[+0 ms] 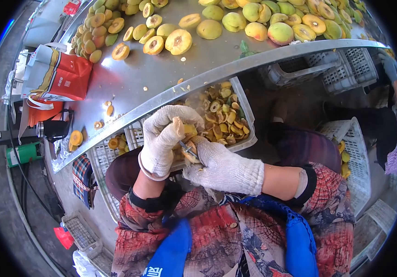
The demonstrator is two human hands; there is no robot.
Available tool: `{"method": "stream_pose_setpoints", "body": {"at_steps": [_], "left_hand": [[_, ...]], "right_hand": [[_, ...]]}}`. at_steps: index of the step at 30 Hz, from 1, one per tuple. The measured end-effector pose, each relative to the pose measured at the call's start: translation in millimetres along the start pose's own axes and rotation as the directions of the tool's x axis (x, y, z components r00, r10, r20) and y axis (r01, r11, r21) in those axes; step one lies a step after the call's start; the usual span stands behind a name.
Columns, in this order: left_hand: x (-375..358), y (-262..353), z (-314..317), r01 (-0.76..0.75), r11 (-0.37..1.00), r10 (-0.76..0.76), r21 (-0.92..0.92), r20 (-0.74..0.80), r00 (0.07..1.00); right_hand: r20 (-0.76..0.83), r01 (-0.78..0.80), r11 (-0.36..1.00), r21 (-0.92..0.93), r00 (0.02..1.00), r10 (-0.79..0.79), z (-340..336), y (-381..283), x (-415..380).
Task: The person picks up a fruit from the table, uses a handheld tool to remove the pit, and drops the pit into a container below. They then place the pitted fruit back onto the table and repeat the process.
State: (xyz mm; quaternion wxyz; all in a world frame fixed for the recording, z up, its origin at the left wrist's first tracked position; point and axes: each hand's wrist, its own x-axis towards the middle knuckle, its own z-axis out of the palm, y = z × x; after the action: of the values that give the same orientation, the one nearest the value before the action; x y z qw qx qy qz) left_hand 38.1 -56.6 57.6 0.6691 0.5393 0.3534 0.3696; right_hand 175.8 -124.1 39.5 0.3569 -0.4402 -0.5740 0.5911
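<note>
- Left hand (156, 148), clamped on cut fruit (189, 130), meets right hand (228, 168), gripping metal tool (189, 149).
- Done: pieces (226, 121) heaped in crate (245, 102).
- Unfinished: whole fruit (280, 33) on counter (138, 69).

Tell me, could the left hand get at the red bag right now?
Probably yes: the left hand is busy with fruit, but only the table rim and a few scraps seem to lie between it and the bag.
</note>
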Motion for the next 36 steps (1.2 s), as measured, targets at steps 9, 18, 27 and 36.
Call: {"method": "stream_pose_setpoints", "body": {"at_steps": [9,18,27,36], "left_hand": [[11.9,12.4,-6.8,0.138,0.965,-0.162,0.222,0.095,0.982],[8.4,30.9,12.9,0.004,0.99,-0.021,0.139,0.117,0.993],[1.6,5.0,11.1,-0.09,0.996,0.09,0.005,0.02,0.996],[6.4,-8.0,5.7,-0.031,0.999,0.035,0.034,-0.136,0.99]], "right_hand": [[0.018,-0.056,0.998,0.018,0.998,0.055,-0.6,-3.3,0.0],[0.518,-0.463,0.621,0.632,0.849,0.106,-28.5,-28.5,-10.6],[0.283,-0.262,0.907,0.33,0.944,0.169,-28.4,-26.4,-5.6],[-0.045,0.121,0.841,-0.528,0.984,-0.17,-11.9,12.9,6.0]]}}
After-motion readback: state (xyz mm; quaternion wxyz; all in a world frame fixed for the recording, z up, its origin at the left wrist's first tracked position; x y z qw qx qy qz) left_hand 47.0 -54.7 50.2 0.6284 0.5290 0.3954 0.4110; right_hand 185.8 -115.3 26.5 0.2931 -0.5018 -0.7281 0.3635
